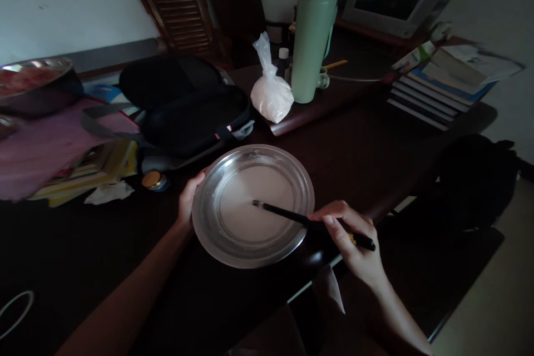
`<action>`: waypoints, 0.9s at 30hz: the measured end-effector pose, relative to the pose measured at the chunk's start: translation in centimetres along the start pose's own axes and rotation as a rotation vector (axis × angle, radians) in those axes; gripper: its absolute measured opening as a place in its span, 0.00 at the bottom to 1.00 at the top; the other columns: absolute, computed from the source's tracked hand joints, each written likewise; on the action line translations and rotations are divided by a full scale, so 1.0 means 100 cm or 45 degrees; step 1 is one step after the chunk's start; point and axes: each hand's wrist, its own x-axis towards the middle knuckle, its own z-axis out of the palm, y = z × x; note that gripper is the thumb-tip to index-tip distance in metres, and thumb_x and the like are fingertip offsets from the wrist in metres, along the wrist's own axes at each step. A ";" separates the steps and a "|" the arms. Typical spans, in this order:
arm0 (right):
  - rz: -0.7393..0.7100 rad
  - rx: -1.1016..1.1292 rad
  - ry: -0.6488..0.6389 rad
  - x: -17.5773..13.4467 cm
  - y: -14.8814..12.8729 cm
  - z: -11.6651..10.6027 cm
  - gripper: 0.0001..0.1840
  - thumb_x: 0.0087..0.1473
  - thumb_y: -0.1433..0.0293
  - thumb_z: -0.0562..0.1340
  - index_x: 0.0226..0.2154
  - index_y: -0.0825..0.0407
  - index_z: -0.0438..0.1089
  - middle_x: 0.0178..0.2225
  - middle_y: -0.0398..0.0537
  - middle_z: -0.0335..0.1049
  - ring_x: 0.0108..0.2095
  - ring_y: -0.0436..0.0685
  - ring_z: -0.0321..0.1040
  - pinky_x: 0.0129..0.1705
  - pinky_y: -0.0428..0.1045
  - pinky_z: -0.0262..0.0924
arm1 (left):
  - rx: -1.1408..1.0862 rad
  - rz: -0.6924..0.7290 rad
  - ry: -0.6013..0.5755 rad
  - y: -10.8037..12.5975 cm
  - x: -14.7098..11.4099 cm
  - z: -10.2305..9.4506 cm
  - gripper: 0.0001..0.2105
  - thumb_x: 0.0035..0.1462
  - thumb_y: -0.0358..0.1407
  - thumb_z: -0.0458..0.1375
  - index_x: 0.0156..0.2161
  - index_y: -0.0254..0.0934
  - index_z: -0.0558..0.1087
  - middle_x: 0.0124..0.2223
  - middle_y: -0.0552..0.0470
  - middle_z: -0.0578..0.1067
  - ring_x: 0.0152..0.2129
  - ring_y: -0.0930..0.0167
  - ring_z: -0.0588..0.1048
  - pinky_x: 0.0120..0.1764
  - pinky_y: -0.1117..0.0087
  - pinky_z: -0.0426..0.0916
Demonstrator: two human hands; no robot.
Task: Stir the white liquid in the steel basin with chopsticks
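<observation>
A shiny metal basin (pixel 202 236) with a wide rim holds a pale, milky-looking liquid (pixel 246 222). My left hand (pixel 191 197) grips its left rim, with the fingers partly hidden beneath it. A slim black stick (pixel 287 213) with a silvery tip and a gold mark near its rear end lies in the closed fingers of my right hand (pixel 350 236). Its tip reaches the liquid near the basin's middle. Whether it is one stick or a close pair, I cannot tell. Beyond the basin stands a knotted clear bag of white powder (pixel 273 97).
Behind the bag rises a tall green flask (pixel 314 47). An open black case (pixel 187 105) and a small gold-lidded jar (pixel 154 180) are to the left on the dark table (pixel 346 161). Stacked books (pixel 434 94) occupy the right, and a metal bowl (pixel 45 86) the far left.
</observation>
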 end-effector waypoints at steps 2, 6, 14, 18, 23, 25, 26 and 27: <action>0.031 -0.017 0.060 -0.001 0.000 -0.003 0.11 0.63 0.70 0.57 0.35 0.47 0.75 0.30 0.43 0.75 0.31 0.53 0.70 0.34 0.50 0.61 | -0.009 0.010 -0.005 0.000 0.000 0.000 0.12 0.57 0.34 0.54 0.41 0.34 0.78 0.29 0.53 0.79 0.21 0.71 0.74 0.30 0.72 0.69; 0.034 0.033 0.057 -0.002 -0.001 -0.003 0.12 0.63 0.70 0.56 0.34 0.47 0.75 0.29 0.43 0.75 0.30 0.52 0.70 0.33 0.49 0.61 | 0.000 0.004 0.013 0.000 0.000 0.001 0.11 0.57 0.34 0.54 0.40 0.34 0.78 0.28 0.54 0.78 0.21 0.71 0.73 0.29 0.73 0.69; -0.016 -0.065 0.072 0.002 0.001 -0.003 0.10 0.62 0.72 0.58 0.36 0.46 0.75 0.32 0.43 0.76 0.34 0.53 0.72 0.37 0.50 0.61 | 0.053 0.016 0.024 -0.001 0.000 0.001 0.14 0.58 0.36 0.54 0.45 0.35 0.78 0.31 0.53 0.80 0.27 0.68 0.77 0.36 0.70 0.71; 0.016 -0.034 0.098 -0.002 -0.003 -0.005 0.12 0.63 0.72 0.56 0.34 0.47 0.75 0.29 0.42 0.75 0.30 0.52 0.70 0.33 0.49 0.61 | 0.041 0.011 0.054 -0.001 0.000 0.001 0.13 0.56 0.37 0.56 0.44 0.37 0.78 0.30 0.54 0.80 0.26 0.69 0.77 0.34 0.71 0.70; -0.059 -0.002 -0.045 0.003 -0.003 0.003 0.09 0.62 0.71 0.58 0.35 0.47 0.75 0.31 0.44 0.77 0.32 0.54 0.72 0.38 0.52 0.63 | 0.045 -0.019 0.044 0.000 -0.001 0.001 0.13 0.56 0.36 0.57 0.46 0.40 0.77 0.29 0.54 0.79 0.30 0.65 0.78 0.37 0.69 0.72; -0.041 -0.036 -0.007 0.003 -0.001 0.002 0.09 0.62 0.71 0.58 0.36 0.47 0.75 0.32 0.44 0.77 0.33 0.55 0.73 0.38 0.52 0.62 | 0.042 -0.017 0.033 0.000 -0.002 0.001 0.13 0.56 0.36 0.56 0.46 0.40 0.77 0.31 0.53 0.80 0.32 0.64 0.78 0.37 0.68 0.72; -0.020 -0.052 0.031 0.002 0.000 0.000 0.09 0.62 0.71 0.58 0.36 0.47 0.75 0.32 0.44 0.77 0.33 0.54 0.72 0.38 0.52 0.62 | 0.038 -0.016 0.027 0.001 -0.002 0.002 0.13 0.56 0.36 0.56 0.45 0.40 0.77 0.32 0.53 0.80 0.32 0.63 0.78 0.37 0.68 0.72; 0.002 -0.060 0.067 0.000 0.000 -0.003 0.10 0.62 0.71 0.58 0.36 0.47 0.75 0.32 0.44 0.76 0.33 0.54 0.72 0.37 0.51 0.61 | 0.033 -0.021 0.021 0.001 -0.002 0.002 0.13 0.57 0.36 0.56 0.44 0.40 0.78 0.32 0.52 0.80 0.32 0.63 0.78 0.36 0.69 0.72</action>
